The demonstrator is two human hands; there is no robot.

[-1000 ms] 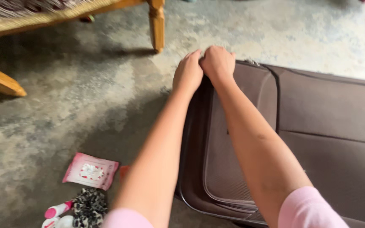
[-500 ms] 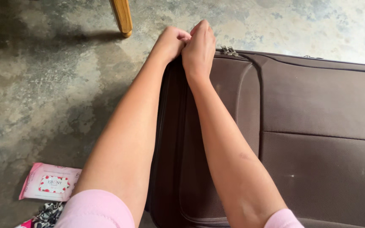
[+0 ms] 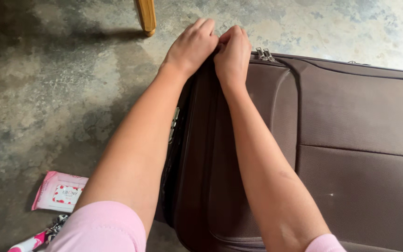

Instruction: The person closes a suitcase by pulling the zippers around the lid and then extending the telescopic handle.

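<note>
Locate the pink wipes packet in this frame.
The pink wipes packet lies on the concrete floor at lower left of the head view, left of the brown suitcase, beside the left arm.

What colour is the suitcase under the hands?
The suitcase is brown, seen in the head view.

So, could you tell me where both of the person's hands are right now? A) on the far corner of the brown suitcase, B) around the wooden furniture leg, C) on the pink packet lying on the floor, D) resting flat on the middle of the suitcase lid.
A: the left hand and right hand sit side by side on the far corner of the brown suitcase, apart from the pink packet and wooden leg.
</note>
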